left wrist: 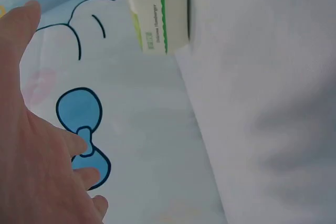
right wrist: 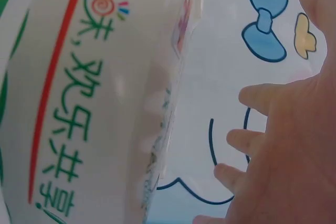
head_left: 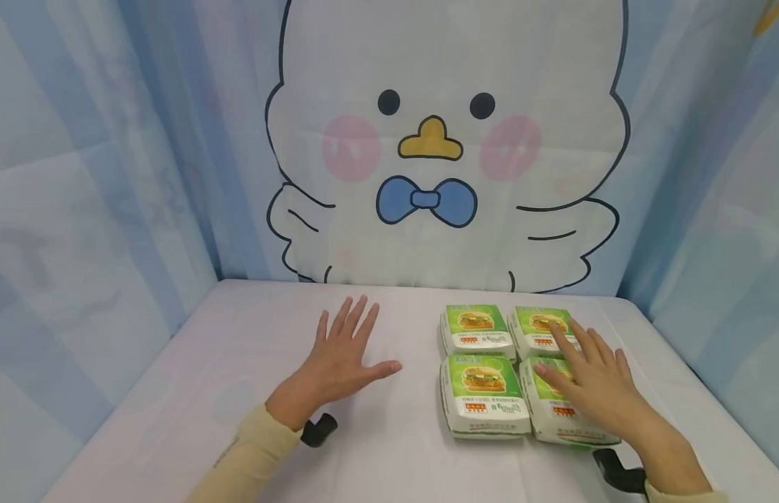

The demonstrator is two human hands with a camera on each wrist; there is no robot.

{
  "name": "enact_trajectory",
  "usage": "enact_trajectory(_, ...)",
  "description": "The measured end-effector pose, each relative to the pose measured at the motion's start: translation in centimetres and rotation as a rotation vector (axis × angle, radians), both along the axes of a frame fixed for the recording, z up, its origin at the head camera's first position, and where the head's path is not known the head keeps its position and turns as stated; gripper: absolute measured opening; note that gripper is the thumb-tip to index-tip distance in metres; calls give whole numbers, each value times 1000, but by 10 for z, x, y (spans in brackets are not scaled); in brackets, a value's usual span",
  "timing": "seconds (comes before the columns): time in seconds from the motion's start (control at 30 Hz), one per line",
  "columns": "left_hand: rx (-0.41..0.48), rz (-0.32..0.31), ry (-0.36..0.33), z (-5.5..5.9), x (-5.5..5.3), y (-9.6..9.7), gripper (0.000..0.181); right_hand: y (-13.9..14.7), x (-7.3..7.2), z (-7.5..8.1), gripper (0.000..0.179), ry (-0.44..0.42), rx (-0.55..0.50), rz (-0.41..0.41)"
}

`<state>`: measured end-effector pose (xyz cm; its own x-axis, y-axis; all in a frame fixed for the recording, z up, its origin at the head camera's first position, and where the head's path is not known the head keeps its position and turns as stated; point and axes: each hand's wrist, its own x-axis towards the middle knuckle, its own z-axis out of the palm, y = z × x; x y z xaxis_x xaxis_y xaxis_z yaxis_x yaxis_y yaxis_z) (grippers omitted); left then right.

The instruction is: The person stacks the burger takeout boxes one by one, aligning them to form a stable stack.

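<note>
Several green-and-white burger boxes stand in two rows on the right half of the table. The front left box (head_left: 486,405) and back left box (head_left: 478,335) show fully, each with a burger picture on its lid. My right hand (head_left: 599,388) spreads its fingers above the front right box (head_left: 555,419) and overlaps the back right box (head_left: 534,325). In the right wrist view a box side (right wrist: 94,98) with green lettering fills the left. My left hand (head_left: 332,370) is spread over the bare tabletop left of the boxes, holding nothing; its thumb points toward them.
A pale cloth covers the table (head_left: 207,391). Behind it hangs a curtain (head_left: 427,251) printed with a white bird in a blue bow tie, and blue-white curtains (head_left: 81,209) close in both sides. Black wrist camera mounts (head_left: 318,429) sit under both wrists.
</note>
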<state>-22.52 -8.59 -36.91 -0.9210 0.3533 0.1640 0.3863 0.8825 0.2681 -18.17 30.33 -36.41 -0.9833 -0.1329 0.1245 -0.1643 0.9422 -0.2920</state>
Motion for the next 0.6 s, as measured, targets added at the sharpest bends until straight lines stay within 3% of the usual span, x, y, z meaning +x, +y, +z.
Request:
enact_trajectory(0.4,150,-91,-99,-4,5,35,107,6,-1,-11,84,-2,-110,23)
enact_trajectory(0.6,241,-146,-160,-7,8,58,109,8,2,-12,95,-52,-127,59)
